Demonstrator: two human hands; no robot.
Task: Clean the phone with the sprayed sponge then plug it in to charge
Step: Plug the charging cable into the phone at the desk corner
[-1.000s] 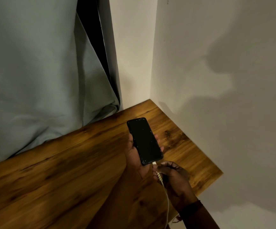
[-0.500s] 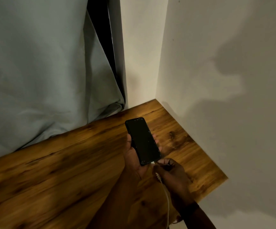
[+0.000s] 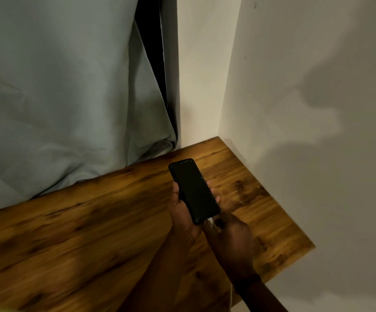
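Note:
A black phone (image 3: 193, 189) with a dark screen lies face up in my left hand (image 3: 181, 209), held above the wooden table (image 3: 92, 233). My right hand (image 3: 229, 235) is at the phone's bottom edge, fingertips pinched on the white charger plug (image 3: 210, 220) that meets the phone there. My right hand hides most of the cable; a short pale stretch of cable (image 3: 230, 296) shows near the bottom edge between my forearms. No sponge is in view.
A grey-blue curtain (image 3: 58, 97) hangs over the table's far left side. White walls (image 3: 306, 109) close the corner behind and to the right. The table's right edge (image 3: 295, 257) ends near my right wrist.
My right hand has closed in on the phone's bottom edge, covering the cable that showed earlier. The view has shifted slightly; the phone stays in my left hand.

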